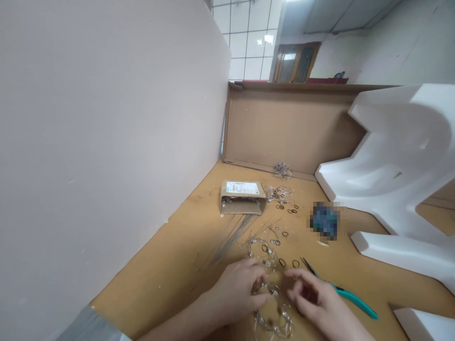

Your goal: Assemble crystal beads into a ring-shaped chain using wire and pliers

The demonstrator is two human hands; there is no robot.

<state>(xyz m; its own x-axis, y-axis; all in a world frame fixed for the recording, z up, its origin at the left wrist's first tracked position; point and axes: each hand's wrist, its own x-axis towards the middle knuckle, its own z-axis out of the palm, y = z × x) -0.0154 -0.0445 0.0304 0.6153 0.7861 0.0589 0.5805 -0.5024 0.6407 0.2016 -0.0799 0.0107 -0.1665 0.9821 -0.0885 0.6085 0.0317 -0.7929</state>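
Clear beads on fine wire formed the nearer loop [285, 318], which I located through the head camera at the lower middle of the brown work surface [170, 274], between the two hands. The left hand [245, 289] was curled over its upper left edge, thumb and fingers narrowly spaced; I could not tell whether they gripped the wire. The right hand [313, 296] stood just right of the loop, fingers bent and parted from the thumb, with nothing visible between them. I recorded a farther beaded loop [267, 263] just beyond the left hand, and black rings [281, 207] scattered past it. Teal-handled pliers [351, 297] lay beside the right hand. Dark strands [241, 226] lay before a labelled cardboard box [243, 189]; white foam [387, 184] stood at the right.
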